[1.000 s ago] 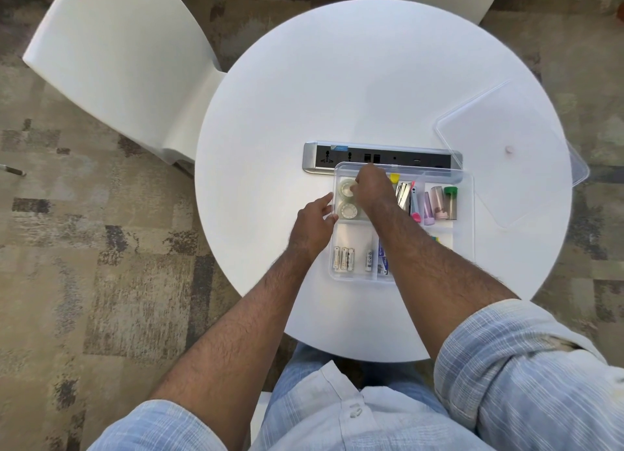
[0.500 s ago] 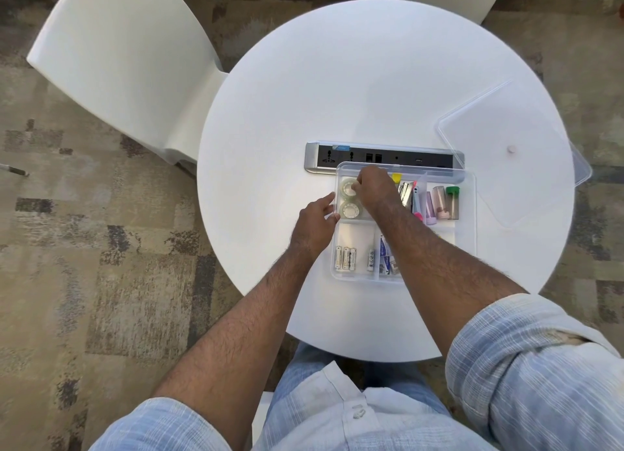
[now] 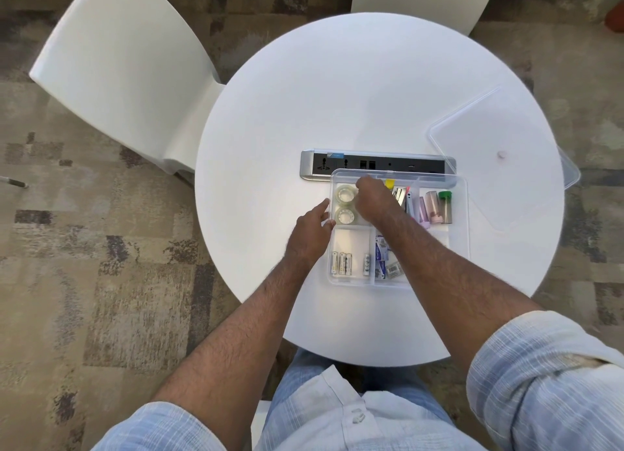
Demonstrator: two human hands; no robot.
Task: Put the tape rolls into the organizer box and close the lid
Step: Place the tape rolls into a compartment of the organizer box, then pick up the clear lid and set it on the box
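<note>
The clear organizer box [image 3: 459,214] sits on the round white table [image 3: 337,96], lid off. Two clear tape rolls lie in its back-left compartment, one [image 3: 346,194] behind the other [image 3: 346,217]. My right hand [image 3: 374,202] is inside the box just right of the rolls, fingers curled down, and what it touches is hidden. My left hand [image 3: 312,231] rests against the box's left wall with fingers apart. The clear lid [image 3: 499,153] lies flat at the table's right edge.
A grey power strip [image 3: 337,163] lies just behind the box. Other compartments hold batteries [image 3: 342,263], small packets [image 3: 383,251] and capped tubes [image 3: 439,204]. White chairs stand at the left [image 3: 128,65] and at the back [image 3: 418,1].
My right hand has shifted slightly, uncovering more of the two tape rolls. My left hand stays at the box's left wall.
</note>
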